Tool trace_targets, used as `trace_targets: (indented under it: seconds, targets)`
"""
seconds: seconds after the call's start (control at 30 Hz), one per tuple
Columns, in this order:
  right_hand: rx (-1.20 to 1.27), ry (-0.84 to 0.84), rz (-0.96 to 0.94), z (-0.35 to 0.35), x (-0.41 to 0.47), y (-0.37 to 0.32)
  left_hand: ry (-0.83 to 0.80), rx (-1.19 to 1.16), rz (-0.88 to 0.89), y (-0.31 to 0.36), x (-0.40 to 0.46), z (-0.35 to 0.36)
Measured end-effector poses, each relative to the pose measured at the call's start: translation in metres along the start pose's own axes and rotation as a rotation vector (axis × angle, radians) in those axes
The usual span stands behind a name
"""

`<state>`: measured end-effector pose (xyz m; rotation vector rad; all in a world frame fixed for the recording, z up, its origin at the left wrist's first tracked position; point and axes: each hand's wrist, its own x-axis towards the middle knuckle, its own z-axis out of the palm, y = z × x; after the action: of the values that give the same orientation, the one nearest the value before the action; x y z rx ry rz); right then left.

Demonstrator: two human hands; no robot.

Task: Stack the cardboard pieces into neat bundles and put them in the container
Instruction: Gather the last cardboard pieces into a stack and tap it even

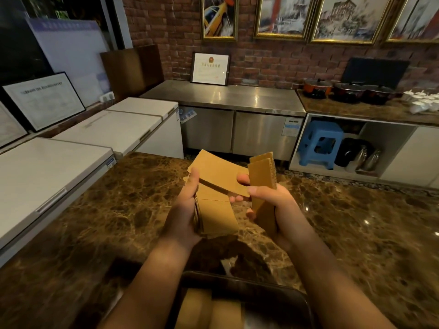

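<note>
Above the marble counter [118,222] my left hand [185,210] grips a thick, uneven stack of brown cardboard pieces [215,217]; its top piece [218,174] lies skewed across the rest. My right hand [268,210] holds a thinner bunch of cardboard pieces [262,172] upright on edge, its thumb across their face and its fingers reaching toward the left stack. A dark container [273,290] sits at the bottom edge under my forearms, with cardboard bundles [209,309] lying inside it.
White chest freezers [59,167] line the left side. A steel cabinet [225,100] stands against the brick wall behind. To the right, a counter carries pots [349,90]; a blue stool [320,141] sits below it.
</note>
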<state>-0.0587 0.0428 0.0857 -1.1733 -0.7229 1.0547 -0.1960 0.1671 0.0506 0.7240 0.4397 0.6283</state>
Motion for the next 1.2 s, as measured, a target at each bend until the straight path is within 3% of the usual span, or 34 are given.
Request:
trace_targets:
  seconds: [0.1,0.23,0.37,0.5,0.67,0.8,0.93,1.03,1.2]
  targets:
    - [-0.112,-0.015,-0.029,-0.016,0.008,-0.015,-0.041,-0.059,-0.061,0.003,0.002,-0.002]
    - [-0.432,-0.313,-0.026,-0.035,0.017,-0.042,0.053,-0.041,-0.194,0.007,0.014,0.0]
    - [-0.704,-0.428,-0.012,-0.032,0.025,-0.06,0.046,0.002,-0.328,0.01,0.017,0.008]
    - [-0.808,-0.468,-0.039,-0.023,0.035,-0.064,0.029,0.158,-0.386,0.01,0.024,0.007]
    - [-0.848,-0.425,-0.071,-0.015,0.038,-0.049,-0.084,0.039,-0.41,0.004,0.011,0.007]
    - [-0.671,-0.314,-0.073,-0.016,0.037,-0.033,-0.208,-0.095,-0.289,0.001,0.002,-0.005]
    - [-0.206,-0.104,0.03,-0.024,0.032,-0.015,-0.21,-0.189,-0.146,-0.001,0.003,-0.005]
    - [0.069,-0.07,0.086,-0.026,0.025,-0.008,-0.186,-0.198,-0.11,-0.005,0.002,-0.004]
    - [-0.005,-0.038,0.029,-0.023,0.023,-0.008,-0.122,0.003,-0.069,-0.008,0.0,-0.004]
